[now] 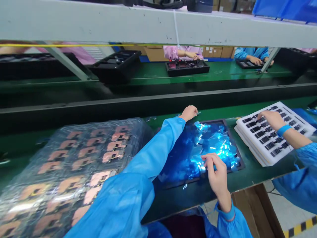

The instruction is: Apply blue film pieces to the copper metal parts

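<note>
My left hand [189, 113] is stretched out beyond the far edge of a dark-framed tray [239, 155], its fingers closed. A small bit of clear film [198, 113] shows at its fingertips. Shiny blue film [178, 162] covers the tray, strewn with loose clear pieces. Over the tray's near edge is my right hand [218, 175], thumb and fingertips drawn together; anything between them is too small to make out. To the left, under my left sleeve, lies a stack of clear plastic trays [96, 135] holding copper-coloured parts [114, 145].
At right, a co-worker's hand [272, 120] touches black parts on a stack of white foam trays [264, 158]. A raised dark rail [148, 102] runs behind the bench. Beyond it, other people handle black trays [188, 70]. A shelf beam [123, 24] crosses overhead.
</note>
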### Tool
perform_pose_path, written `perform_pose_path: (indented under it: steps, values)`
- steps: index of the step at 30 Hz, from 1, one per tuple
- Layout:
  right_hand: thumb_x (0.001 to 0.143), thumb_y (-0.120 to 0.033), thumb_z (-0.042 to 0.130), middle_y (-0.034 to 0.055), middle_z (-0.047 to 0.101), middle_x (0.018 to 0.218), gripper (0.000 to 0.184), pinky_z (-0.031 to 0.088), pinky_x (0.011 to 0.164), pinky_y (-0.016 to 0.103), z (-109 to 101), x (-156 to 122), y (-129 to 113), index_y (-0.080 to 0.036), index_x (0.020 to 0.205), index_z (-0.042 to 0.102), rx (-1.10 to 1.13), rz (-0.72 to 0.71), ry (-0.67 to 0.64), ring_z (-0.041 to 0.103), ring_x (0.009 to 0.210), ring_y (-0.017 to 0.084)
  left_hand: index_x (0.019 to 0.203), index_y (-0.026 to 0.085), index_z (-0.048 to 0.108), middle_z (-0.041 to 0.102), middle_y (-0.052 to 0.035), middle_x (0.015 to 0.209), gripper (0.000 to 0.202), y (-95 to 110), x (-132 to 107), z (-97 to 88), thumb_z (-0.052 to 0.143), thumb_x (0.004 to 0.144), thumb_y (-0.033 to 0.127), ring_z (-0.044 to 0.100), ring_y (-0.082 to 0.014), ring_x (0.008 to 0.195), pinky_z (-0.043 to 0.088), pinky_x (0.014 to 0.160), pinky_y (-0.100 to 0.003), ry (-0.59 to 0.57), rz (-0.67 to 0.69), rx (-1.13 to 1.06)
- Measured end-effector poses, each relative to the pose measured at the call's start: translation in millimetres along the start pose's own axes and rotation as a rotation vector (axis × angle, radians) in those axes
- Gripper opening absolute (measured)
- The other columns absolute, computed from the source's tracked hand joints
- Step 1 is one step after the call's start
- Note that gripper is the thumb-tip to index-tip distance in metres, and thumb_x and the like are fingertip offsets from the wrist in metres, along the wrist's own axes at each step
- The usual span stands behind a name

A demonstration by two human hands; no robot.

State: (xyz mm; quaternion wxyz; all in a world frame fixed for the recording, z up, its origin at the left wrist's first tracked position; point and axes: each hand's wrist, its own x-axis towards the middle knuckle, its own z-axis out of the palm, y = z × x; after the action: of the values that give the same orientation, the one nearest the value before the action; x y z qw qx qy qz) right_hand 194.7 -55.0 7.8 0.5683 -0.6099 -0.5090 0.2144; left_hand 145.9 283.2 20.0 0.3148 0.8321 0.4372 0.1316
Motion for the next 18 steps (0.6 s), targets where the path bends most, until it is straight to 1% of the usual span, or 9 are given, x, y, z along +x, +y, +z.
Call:
perform_pose_path:
  steps: [2,4,6,8,10,12,14,16,18]
  values:
    - [0.115,-0.031,0.048,0.0057,0.075,0.093,0.035,0.056,0.075,0.031,1.1,5.3,0.9,-0.023,0.099,0.078,0.035,0.016,0.005,0.073,0.087,0.02,0.089,0.012,0.077,0.079,-0.0137,0.093,0.005,1.8,-21.6,-19.0,0.079,0.086,0.016,0.076,-0.0299,0.096,0.059,0.093,-0.042,0.01,-0.047,-0.062]
    - [0.113,-0.035,0.052,0.0065,0.076,0.097,0.03,0.056,0.068,0.031,5.1,12.8,-0.8,-0.022,0.105,0.078,0.079,0.055,0.033,0.071,0.08,0.019,0.096,0.013,0.076,0.081,-0.0145,0.096,0.011,5.1,-58.3,-34.7,0.075,0.093,0.023,0.078,-0.0262,0.087,0.063,0.083,-0.038,-0.034,-0.08,-0.195]
    - [0.11,-0.039,0.058,0.0078,0.077,0.103,0.026,0.057,0.065,0.03,11.6,22.0,-5.2,-0.022,0.119,0.075,0.139,0.105,0.062,0.07,0.078,0.018,0.098,0.014,0.075,0.082,-0.0146,0.095,0.019,10.3,-107.5,-43.5,0.079,0.092,0.032,0.078,-0.0243,0.079,0.064,0.076,-0.036,-0.127,-0.096,-0.43]
    - [0.106,-0.041,0.064,0.0089,0.077,0.11,0.032,0.059,0.065,0.029,19.7,31.2,-11.0,-0.022,0.131,0.07,0.221,0.148,0.055,0.072,0.083,0.019,0.095,0.015,0.073,0.081,-0.0124,0.087,0.027,18.3,-161.4,-45.2,0.085,0.086,0.037,0.077,-0.0237,0.072,0.065,0.071,-0.036,-0.208,-0.102,-0.654]
    - [0.099,-0.043,0.073,0.0072,0.077,0.108,0.037,0.06,0.065,0.028,27.9,37.9,-16.1,-0.022,0.129,0.07,0.292,0.185,0.002,0.073,0.084,0.019,0.095,0.017,0.072,0.078,-0.0073,0.076,0.029,28.2,-210.8,-41.8,0.086,0.084,0.039,0.075,-0.0228,0.067,0.064,0.068,-0.034,-0.215,-0.107,-0.731]
    - [0.091,-0.043,0.082,0.0031,0.076,0.096,0.033,0.058,0.062,0.026,34.6,39.8,-19.3,-0.023,0.115,0.073,0.345,0.234,-0.075,0.072,0.078,0.018,0.098,0.019,0.071,0.077,-0.0046,0.076,0.025,37.5,-249.9,-35.4,0.082,0.087,0.038,0.076,-0.0227,0.072,0.063,0.068,-0.031,-0.143,-0.1,-0.695]
    - [0.089,-0.043,0.084,0.0002,0.074,0.086,0.025,0.057,0.061,0.025,39.0,36.5,-21.0,-0.023,0.101,0.075,0.386,0.282,-0.137,0.071,0.072,0.016,0.103,0.02,0.072,0.081,-0.0054,0.09,0.022,44.0,-278.1,-27.9,0.079,0.088,0.035,0.079,-0.0238,0.087,0.063,0.074,-0.03,-0.032,-0.074,-0.603]
    - [0.092,-0.044,0.082,-0.0001,0.075,0.084,0.022,0.058,0.062,0.026,41.3,29.7,-22.3,-0.023,0.096,0.076,0.42,0.301,-0.177,0.071,0.072,0.016,0.108,0.022,0.074,0.082,-0.0052,0.103,0.023,46.9,-297.7,-20.5,0.077,0.088,0.032,0.079,-0.0237,0.096,0.063,0.08,-0.03,0.087,-0.061,-0.489]
    - [0.094,-0.044,0.08,0.0012,0.077,0.09,0.021,0.06,0.067,0.027,42.4,22.3,-23.8,-0.023,0.098,0.079,0.427,0.279,-0.206,0.073,0.078,0.018,0.11,0.023,0.076,0.082,-0.0039,0.105,0.023,47.5,-311.6,-14.2,0.076,0.089,0.031,0.079,-0.0224,0.092,0.064,0.082,-0.031,0.209,-0.085,-0.397]
